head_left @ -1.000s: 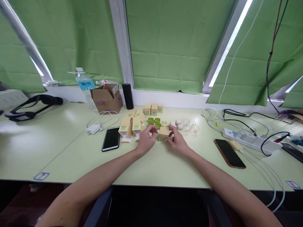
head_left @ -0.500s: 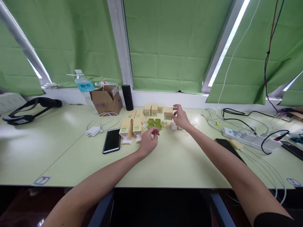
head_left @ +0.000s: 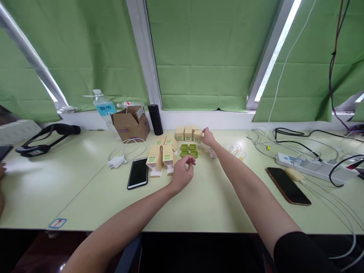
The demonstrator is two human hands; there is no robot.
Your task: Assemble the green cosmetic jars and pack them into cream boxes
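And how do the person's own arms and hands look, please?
A plain black sleeve shows high on the right arm; on the left arm no sleeve is in view. The left hand and right hand wear no gloves, and both wrists are bare.

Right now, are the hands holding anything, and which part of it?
The right hand holds a small box by its right side. The left hand seems to hold nothing.

Bright daylight beside green blinds (head_left: 204, 57), soft glare on left tabletop (head_left: 25, 201)
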